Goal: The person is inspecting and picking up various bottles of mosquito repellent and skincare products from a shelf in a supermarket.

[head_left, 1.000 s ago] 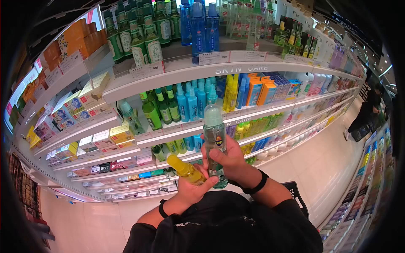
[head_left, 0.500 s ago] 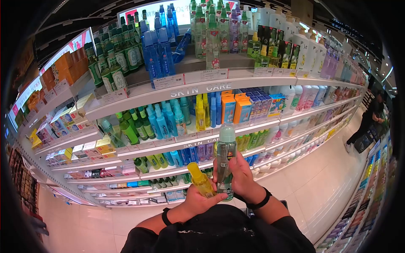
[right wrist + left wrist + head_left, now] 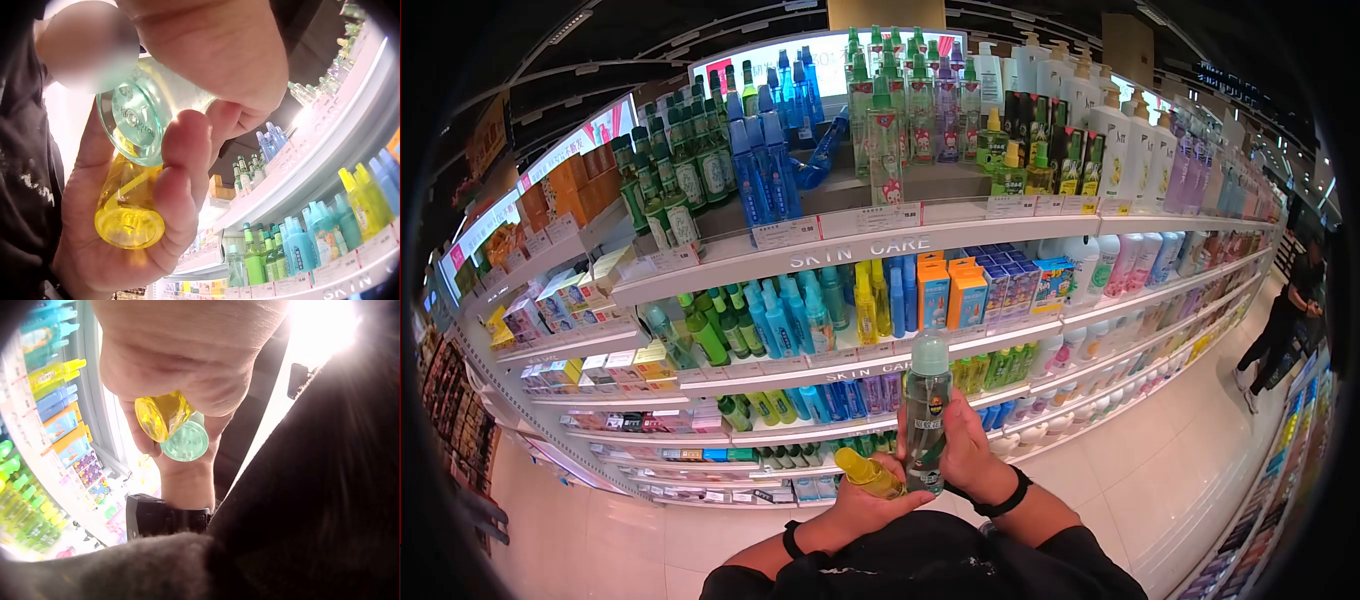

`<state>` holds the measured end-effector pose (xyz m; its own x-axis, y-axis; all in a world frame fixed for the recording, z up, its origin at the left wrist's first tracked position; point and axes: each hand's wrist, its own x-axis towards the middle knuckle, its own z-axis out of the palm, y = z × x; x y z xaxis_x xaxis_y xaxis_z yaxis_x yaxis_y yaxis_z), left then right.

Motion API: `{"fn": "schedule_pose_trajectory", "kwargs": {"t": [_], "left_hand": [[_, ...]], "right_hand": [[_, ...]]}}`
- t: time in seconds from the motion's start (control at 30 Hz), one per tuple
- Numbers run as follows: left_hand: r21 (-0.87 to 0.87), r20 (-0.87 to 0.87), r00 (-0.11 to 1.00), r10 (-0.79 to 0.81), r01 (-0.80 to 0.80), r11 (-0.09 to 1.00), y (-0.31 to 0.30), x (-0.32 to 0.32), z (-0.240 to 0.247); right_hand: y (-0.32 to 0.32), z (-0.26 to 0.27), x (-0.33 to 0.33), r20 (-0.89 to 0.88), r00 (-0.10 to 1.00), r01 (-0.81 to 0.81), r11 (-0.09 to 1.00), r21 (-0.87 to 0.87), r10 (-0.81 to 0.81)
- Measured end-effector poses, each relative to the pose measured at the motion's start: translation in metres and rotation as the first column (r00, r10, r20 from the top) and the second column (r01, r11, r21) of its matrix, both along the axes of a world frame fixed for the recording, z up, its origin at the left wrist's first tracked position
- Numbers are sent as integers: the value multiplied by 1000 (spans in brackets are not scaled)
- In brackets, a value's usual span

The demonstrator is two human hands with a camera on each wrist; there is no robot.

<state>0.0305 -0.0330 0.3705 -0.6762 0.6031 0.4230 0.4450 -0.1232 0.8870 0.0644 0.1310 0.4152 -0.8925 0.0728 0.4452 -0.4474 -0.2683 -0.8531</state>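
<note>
In the head view my right hand (image 3: 968, 455) grips a clear pale-green spray bottle (image 3: 926, 418) with a rounded cap, held upright, its printed label towards me. Lower and to its left, my left hand (image 3: 868, 512) holds a smaller yellow bottle (image 3: 870, 474), tilted leftward, with the thumb reaching to the green bottle's base. From the left wrist, the yellow base (image 3: 153, 420) overlaps the round green base (image 3: 185, 444). The right wrist view has the green bottle's bottom (image 3: 130, 125) above the yellow bottle (image 3: 130, 209), with left-hand fingers (image 3: 184, 147) curled around the yellow one.
Ahead curves a tiered shelf (image 3: 1000, 222) marked SKIN CARE, stocked with blue bottles (image 3: 760, 180), yellow bottles (image 3: 867, 305) and orange boxes (image 3: 950, 292). A person in dark clothes (image 3: 1293, 300) stands in the aisle at right, by another shelf (image 3: 1280, 470).
The head view has tilted up and swung right, bringing more of the top shelf into sight. Both bottles stay in the hands; the yellow one now leans further left.
</note>
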Motion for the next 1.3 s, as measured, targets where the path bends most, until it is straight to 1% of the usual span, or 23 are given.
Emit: {"fn": "schedule_pose_trajectory", "kwargs": {"t": [0.07, 0.17, 0.23, 0.3, 0.37, 0.43, 0.5, 0.53, 0.6, 0.63, 0.7, 0.73, 0.8, 0.87, 0.9, 0.97, 1.0, 1.03, 1.1, 1.17, 1.23, 1.27, 1.3], "left_hand": [[-20, -12, 1000, 4, -4, 1000, -3, -3, 3], [-13, 45, 999, -17, 18, 1000, -7, -5, -3], [-68, 78, 996, -33, 39, 997, -11, -11, -1], [-44, 79, 995, -65, 68, 997, -15, -15, -1], [-11, 139, 987, -86, 88, 996, -17, -17, -3], [-27, 96, 990, -105, 108, 994, -19, -20, -7], [34, 132, 983, -131, 128, 991, -20, -20, -8], [33, 130, 982, -139, 135, 990, -22, -23, -13], [-22, -28, 990, -140, 140, 990, -27, -32, -23], [-23, -29, 989, -144, 143, 989, -29, -31, -23], [86, 61, 979, -193, 188, 978, -30, -29, -21], [84, 60, 979, -197, 191, 978, -30, -27, -19], [163, 124, 972, -198, 177, 971, -28, -23, -13], [179, 88, 977, -196, 178, 968, -29, -23, -7], [196, 52, 980, -190, 177, 965, -30, -23, -5], [213, 39, 984, -172, 160, 964, -31, -26, -1], [235, 33, 989, -144, 133, 963, -32, -25, -2], [236, 37, 989, -142, 130, 963, -32, -25, -5], [297, 68, 989, -134, 109, 949, -34, -26, -14], [303, 77, 990, -120, 92, 949, -37, -25, -18], [308, 86, 991, -106, 75, 948, -37, -24, -20], [347, 107, 987, -121, 77, 935, -36, -22, -20], [384, 127, 983, -136, 78, 920, -35, -21, -18]], "right_hand": [[-4, -3, -2, -3, 1000, 8, 1000, -18, -8], [-7, -5, -2, 26, 1000, -1, 1000, -29, 2], [-10, -4, -2, 34, 999, -9, 999, -43, 10], [-14, -1, -2, 47, 999, -17, 998, -58, 20], [-18, -1, -2, 72, 997, -9, 998, -68, 14], [-20, -2, -2, 69, 998, -2, 997, -82, 8], [-21, -2, -2, 71, 997, 2, 995, -96, 4], [-22, -3, -3, 63, 998, 4, 994, -105, 2], [-25, -5, -4, 51, 999, 20, 993, -115, -14], [-26, -9, -6, 15, 1000, -8, 989, -145, 11], [-30, -10, -6, -24, 999, -34, 984, -176, 31], [-32, -9, -6, -38, 999, -22, 985, -171, 16], [-33, -10, -4, -54, 999, -6, 986, -167, -3], [-32, -13, -3, -3, 1000, 3, 998, -70, -3], [-32, -17, -5, -3, 1000, 7, 997, -71, -7], [-31, -31, -11, -39, 999, 9, 994, 106, -5], [-30, -39, -12, -20, 1000, 15, 989, 148, -13], [-30, -44, -12, -15, 1000, 13, 989, 150, -10], [-32, -50, -11, -38, 998, 51, 941, 335, -41], [-38, -50, -9, -20, 999, 53, 953, 299, -49], [-41, -56, -9, -64, 996, 75, 936, 344, -57], [-42, -56, -9, -60, 997, 72, 936, 346, -55], [-43, -55, -10, -97, 995, 57, 949, 311, -29]]}}
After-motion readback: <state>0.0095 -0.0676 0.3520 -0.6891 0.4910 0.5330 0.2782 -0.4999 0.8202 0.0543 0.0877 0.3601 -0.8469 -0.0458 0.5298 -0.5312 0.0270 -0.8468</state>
